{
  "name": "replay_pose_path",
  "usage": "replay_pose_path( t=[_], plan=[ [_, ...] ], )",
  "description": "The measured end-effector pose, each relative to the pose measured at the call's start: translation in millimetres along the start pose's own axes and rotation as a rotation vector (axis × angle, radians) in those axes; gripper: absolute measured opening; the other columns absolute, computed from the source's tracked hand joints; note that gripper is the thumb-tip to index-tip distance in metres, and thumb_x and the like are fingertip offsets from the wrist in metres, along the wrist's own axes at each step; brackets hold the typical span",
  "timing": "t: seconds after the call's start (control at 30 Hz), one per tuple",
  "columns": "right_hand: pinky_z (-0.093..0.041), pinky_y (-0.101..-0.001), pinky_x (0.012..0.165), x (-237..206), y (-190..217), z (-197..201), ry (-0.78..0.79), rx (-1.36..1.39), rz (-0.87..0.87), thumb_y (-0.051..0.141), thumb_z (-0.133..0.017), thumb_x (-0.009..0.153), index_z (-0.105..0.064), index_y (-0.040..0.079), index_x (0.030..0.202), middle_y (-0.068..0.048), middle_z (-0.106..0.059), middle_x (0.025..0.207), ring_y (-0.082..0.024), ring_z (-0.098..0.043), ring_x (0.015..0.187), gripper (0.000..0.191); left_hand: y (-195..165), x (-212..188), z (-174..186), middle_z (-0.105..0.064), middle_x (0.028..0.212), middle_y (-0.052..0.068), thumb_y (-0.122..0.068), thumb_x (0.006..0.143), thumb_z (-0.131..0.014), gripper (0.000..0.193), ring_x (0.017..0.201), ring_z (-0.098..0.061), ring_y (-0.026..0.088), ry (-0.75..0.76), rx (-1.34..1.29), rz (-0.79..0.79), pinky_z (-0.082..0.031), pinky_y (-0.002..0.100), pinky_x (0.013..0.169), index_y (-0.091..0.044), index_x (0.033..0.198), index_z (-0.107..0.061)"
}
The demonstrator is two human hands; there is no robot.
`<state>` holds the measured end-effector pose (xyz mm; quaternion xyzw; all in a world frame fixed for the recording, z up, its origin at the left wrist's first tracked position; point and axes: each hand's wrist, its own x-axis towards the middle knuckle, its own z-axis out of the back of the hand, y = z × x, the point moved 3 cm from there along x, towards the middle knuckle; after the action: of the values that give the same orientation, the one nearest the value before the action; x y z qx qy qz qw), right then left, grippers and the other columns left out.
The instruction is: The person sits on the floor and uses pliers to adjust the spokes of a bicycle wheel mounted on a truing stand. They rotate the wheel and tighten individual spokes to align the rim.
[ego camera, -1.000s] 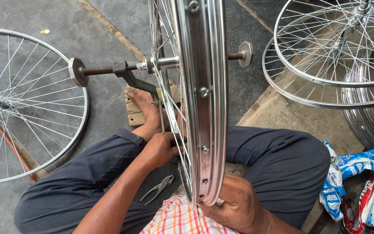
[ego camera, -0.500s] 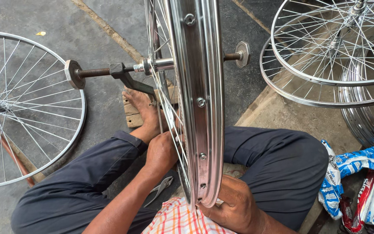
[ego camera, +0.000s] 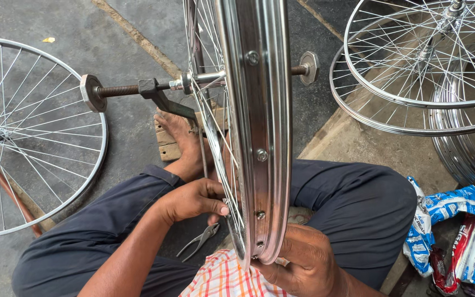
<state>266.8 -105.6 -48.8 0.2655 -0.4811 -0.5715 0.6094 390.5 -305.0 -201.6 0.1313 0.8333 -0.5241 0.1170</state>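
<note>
A chrome bicycle wheel rim (ego camera: 257, 126) stands upright on edge between the knees of a person who sits on the concrete floor (ego camera: 83, 33). Its axle is carried on a threaded rod (ego camera: 119, 89) in a dark metal stand, so the wheel hangs free of the floor and both sides stay within reach. One bare foot (ego camera: 180, 140) rests on the wooden base block (ego camera: 166, 144) of the stand, which likely pins it down against the wheel's weight.

The left hand (ego camera: 191, 199) reaches in among the spokes (ego camera: 215, 143) near the lower rim, its fingers (ego camera: 215, 209) pinched together at a spoke end. Whether they grip a nipple or a small tool cannot be told, since the spokes cross in front of them. The right hand (ego camera: 298, 264) cups the bottom of the rim from the other side, fingers curled around its edge, which steadies the wheel where the left hand is busy.

A pair of pliers (ego camera: 199, 240) lies on the floor just below the left hand, close by but untouched. A finished spoked wheel (ego camera: 28, 137) lies flat to the left, and more wheels (ego camera: 413, 71) lean stacked at upper right. Blue and red plastic packets (ego camera: 446, 220) sit beside the person's right knee.
</note>
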Motion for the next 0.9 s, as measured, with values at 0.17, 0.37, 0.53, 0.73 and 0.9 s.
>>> replay_pose_path(
  t=[0.17, 0.37, 0.53, 0.73, 0.9],
  plan=[
    [-0.06, -0.0314, 0.067, -2, -8, -5, 0.036, -0.084, -0.042, 0.011, -0.086, 0.083, -0.075, 0.006, 0.105, -0.008, -0.076, 0.101, -0.019, -0.076, 0.084, 0.026, -7, -2, -4, -0.071, 0.068, 0.004, -0.012, 0.082, -0.082, 0.031, 0.048, -0.052, 0.012, -0.364, 0.293, 0.114, -0.043, 0.03, 0.045, -0.004, 0.112, -0.079],
    [-0.06, -0.0334, 0.069, -5, -18, -12, 0.052, -0.157, -0.08, 0.012, -0.089, 0.075, -0.075, 0.005, 0.099, -0.006, -0.073, 0.093, -0.021, -0.074, 0.083, 0.029, -23, -5, -22, -0.077, 0.076, 0.014, -0.021, 0.08, -0.082, 0.035, 0.065, -0.076, 0.02, -0.629, 0.641, -0.033, -0.059, 0.036, 0.061, -0.008, 0.111, -0.077],
    [-0.061, -0.0321, 0.071, -5, -20, -11, 0.059, -0.119, -0.095, 0.012, -0.088, 0.078, -0.075, 0.005, 0.101, -0.007, -0.074, 0.096, -0.021, -0.076, 0.087, 0.028, -31, -11, -37, -0.074, 0.076, 0.019, -0.032, 0.076, -0.087, 0.037, 0.072, -0.074, 0.034, -0.812, 0.861, 0.004, -0.059, 0.043, 0.065, -0.007, 0.102, -0.079],
    [-0.062, -0.0291, 0.068, -6, -21, -14, 0.085, -0.123, -0.128, 0.015, -0.088, 0.081, -0.074, 0.006, 0.102, -0.005, -0.073, 0.092, -0.017, -0.076, 0.083, 0.027, -27, -5, -24, -0.079, 0.083, 0.013, -0.028, 0.08, -0.079, 0.032, 0.07, -0.08, 0.024, -0.591, 0.605, 0.093, -0.063, 0.038, 0.067, -0.008, 0.106, -0.078],
    [-0.062, -0.0288, 0.068, -6, -21, -14, 0.085, -0.121, -0.11, 0.015, -0.087, 0.082, -0.075, 0.007, 0.105, -0.004, -0.071, 0.089, -0.016, -0.075, 0.082, 0.026, -20, 1, -11, -0.08, 0.088, 0.012, -0.022, 0.086, -0.075, 0.028, 0.075, -0.078, 0.02, -0.544, 0.622, 0.031, -0.062, 0.036, 0.071, -0.006, 0.109, -0.076]
  ],
)
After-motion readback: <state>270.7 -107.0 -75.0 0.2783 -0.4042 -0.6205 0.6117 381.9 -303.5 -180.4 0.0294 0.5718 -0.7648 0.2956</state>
